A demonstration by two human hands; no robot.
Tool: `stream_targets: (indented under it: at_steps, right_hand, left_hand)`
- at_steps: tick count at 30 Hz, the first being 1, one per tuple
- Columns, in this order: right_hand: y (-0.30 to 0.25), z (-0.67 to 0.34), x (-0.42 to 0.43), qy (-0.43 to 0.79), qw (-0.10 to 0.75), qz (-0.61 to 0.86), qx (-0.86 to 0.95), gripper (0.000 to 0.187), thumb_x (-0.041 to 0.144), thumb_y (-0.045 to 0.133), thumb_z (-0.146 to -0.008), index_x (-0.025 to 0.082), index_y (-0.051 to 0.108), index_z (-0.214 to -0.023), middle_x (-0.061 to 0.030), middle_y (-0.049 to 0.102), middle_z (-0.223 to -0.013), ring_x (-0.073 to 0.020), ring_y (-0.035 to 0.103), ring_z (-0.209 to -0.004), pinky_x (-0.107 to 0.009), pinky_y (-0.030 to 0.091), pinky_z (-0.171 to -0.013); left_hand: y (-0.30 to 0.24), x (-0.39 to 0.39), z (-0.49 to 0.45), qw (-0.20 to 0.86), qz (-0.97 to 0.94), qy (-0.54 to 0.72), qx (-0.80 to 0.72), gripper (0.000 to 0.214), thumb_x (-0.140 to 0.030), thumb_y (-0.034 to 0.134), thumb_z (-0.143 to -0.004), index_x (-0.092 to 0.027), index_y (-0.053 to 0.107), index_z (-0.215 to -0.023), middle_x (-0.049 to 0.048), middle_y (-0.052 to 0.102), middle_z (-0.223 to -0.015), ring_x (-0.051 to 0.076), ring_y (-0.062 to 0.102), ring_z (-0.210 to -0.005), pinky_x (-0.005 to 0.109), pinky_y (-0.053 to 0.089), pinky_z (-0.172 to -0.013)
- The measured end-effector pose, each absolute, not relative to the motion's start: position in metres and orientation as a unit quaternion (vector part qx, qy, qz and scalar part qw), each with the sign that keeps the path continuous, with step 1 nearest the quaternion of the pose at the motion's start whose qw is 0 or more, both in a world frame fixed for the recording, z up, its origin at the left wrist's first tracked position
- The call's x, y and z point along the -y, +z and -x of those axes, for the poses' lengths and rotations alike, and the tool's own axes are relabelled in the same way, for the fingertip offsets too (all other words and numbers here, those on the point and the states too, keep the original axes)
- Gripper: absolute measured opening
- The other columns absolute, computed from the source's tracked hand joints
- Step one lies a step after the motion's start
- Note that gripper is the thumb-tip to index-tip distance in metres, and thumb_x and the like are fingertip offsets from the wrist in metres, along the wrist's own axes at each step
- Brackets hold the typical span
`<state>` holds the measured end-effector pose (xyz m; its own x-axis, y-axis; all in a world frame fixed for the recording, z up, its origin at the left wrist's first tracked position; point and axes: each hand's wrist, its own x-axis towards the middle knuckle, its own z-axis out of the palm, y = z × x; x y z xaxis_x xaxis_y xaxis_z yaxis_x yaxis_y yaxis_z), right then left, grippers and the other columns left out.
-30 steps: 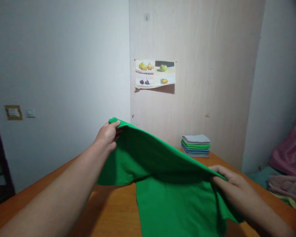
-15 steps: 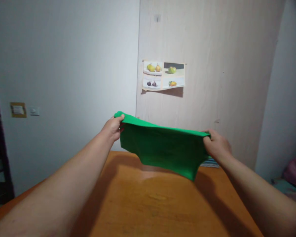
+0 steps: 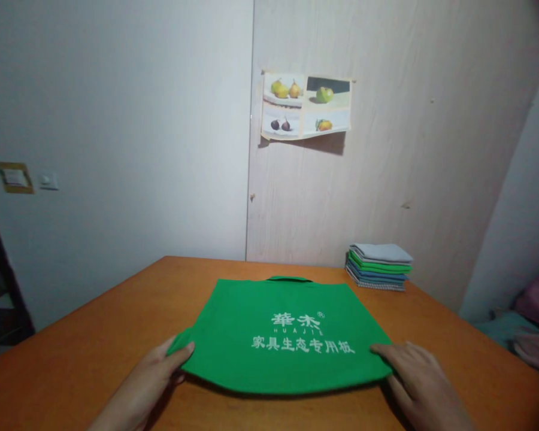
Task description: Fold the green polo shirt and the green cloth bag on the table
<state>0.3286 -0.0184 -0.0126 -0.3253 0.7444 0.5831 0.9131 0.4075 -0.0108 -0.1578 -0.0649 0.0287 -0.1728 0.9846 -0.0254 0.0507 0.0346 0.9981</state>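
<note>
A green cloth bag (image 3: 282,335) with white printed characters lies flat on the orange wooden table (image 3: 94,353), its handle at the far edge. My left hand (image 3: 157,374) pinches the bag's near left corner, thumb on top. My right hand (image 3: 413,377) holds the near right corner, fingers closed over the edge.
A stack of folded cloths (image 3: 379,266) in grey, green and blue sits at the table's far right by the wooden wall panel. A fruit picture (image 3: 306,106) hangs on the panel. Pink and teal fabric (image 3: 532,323) lies off the table to the right.
The bag was held up in the air, stretched between both hands. Now it lies spread flat on the table, print side up, with both hands drawn back to its near corners.
</note>
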Motion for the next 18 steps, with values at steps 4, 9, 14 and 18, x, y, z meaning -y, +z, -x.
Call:
stream_targets:
  at_steps: [4, 9, 14, 18]
  right_hand:
    - [-0.016, -0.331, 0.029, -0.173, 0.236, 0.524, 0.800, 0.044, 0.025, 0.052, -0.085, 0.027, 0.061, -0.128, -0.0061, 0.068, -0.124, -0.0282, 0.061, -0.113, -0.051, 0.037, -0.106]
    - [-0.019, -0.337, 0.036, -0.164, 0.189, 0.563, 0.787, 0.055, 0.017, 0.052, -0.076, 0.027, 0.063, -0.128, -0.0058, 0.067, -0.127, -0.0297, 0.061, -0.116, -0.057, 0.032, -0.110]
    - [-0.025, -0.354, 0.048, -0.149, 0.174, 0.593, 0.772, 0.044, 0.020, 0.045, -0.085, 0.030, 0.066, -0.123, -0.0038, 0.069, -0.126, -0.0273, 0.062, -0.117, -0.062, 0.026, -0.113]
    - [-0.028, -0.367, 0.062, -0.133, 0.187, 0.594, 0.771, 0.042, 0.026, 0.044, -0.090, 0.030, 0.065, -0.126, -0.0033, 0.067, -0.129, -0.0261, 0.062, -0.119, -0.062, 0.024, -0.115]
  left_hand:
    - [0.026, 0.076, 0.156, 0.336, -0.472, 0.529, -0.620, 0.054, -0.059, 0.068, -0.073, -0.019, 0.063, -0.109, 0.0089, 0.074, -0.099, 0.029, 0.069, -0.091, 0.038, 0.055, -0.080]
    - [0.020, 0.072, 0.160, 0.213, -0.502, 0.509, -0.666, 0.053, -0.053, 0.065, -0.072, -0.022, 0.058, -0.114, 0.0080, 0.074, -0.099, 0.029, 0.070, -0.090, 0.035, 0.054, -0.076]
    - [0.013, 0.077, 0.173, 0.181, -0.569, 0.431, -0.676, 0.040, -0.052, 0.055, -0.075, -0.022, 0.062, -0.102, 0.0027, 0.072, -0.088, 0.025, 0.067, -0.079, 0.031, 0.050, -0.072]
    - [0.017, 0.086, 0.177, 0.223, -0.578, 0.434, -0.654, 0.038, -0.052, 0.056, -0.075, -0.022, 0.059, -0.098, 0.0016, 0.071, -0.086, 0.024, 0.066, -0.080, 0.029, 0.049, -0.071]
